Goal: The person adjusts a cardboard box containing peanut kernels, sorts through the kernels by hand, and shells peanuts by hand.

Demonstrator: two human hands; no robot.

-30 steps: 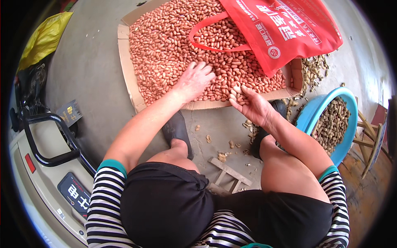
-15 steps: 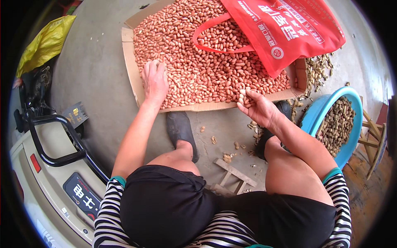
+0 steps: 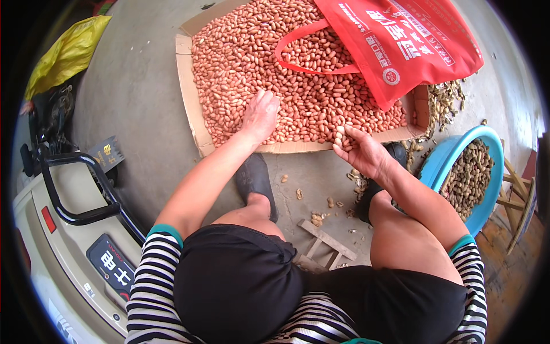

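At twelve o'clock we have shelled peanuts (image 3: 240,63) in a shallow cardboard box (image 3: 184,63). Our left hand (image 3: 261,116) is down at them, fingers bunched narrow; we cannot tell whether they pinch anything. Our right hand (image 3: 368,153), toward three o'clock, cups a few nuts (image 3: 340,138) in curled fingers. A red bag (image 3: 421,49) overlaps the box at one o'clock; a blue tub (image 3: 433,157) sits at three.

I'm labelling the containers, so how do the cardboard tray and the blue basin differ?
The cardboard tray is brown and straight-sided, while the blue basin is rounded.
The cardboard tray holds reddish kernels out of their shells; the blue basin holds tan peanuts in their shells.
The cardboard tray takes up more of the view than the blue basin.
Both hold a heap of peanuts.
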